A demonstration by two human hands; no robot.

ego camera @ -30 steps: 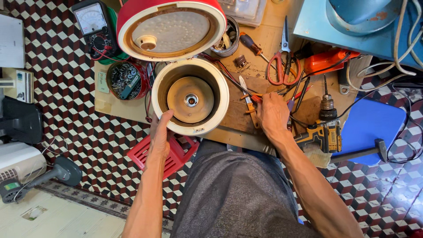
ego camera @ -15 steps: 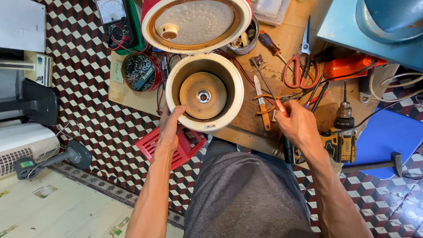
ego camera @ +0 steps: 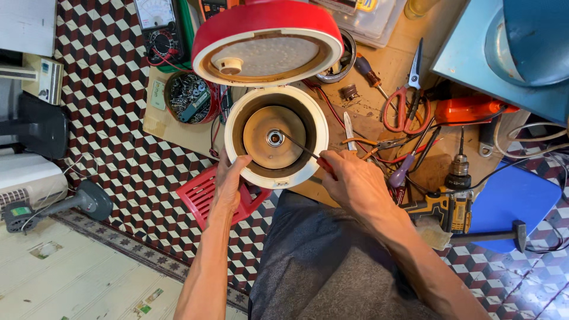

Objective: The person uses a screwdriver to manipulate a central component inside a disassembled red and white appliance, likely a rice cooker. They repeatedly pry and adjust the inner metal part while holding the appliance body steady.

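Grip: right hand [ego camera: 355, 184] closes around a screwdriver [ego camera: 305, 151]; left hand [ego camera: 228, 186] clasps the cooker [ego camera: 275, 136] rim.
Place: cooker at frame centre, on the worktop [ego camera: 391, 77] edge, tip at the plate's hub.
Risk: tip could slip and scratch the plate; a push might tip the cooker off.

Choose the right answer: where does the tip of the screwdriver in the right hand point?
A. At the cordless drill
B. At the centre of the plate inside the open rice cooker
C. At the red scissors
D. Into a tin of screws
B: the right hand holds the screwdriver, and its shaft reaches to the centre hub of the metal plate inside the rice cooker.
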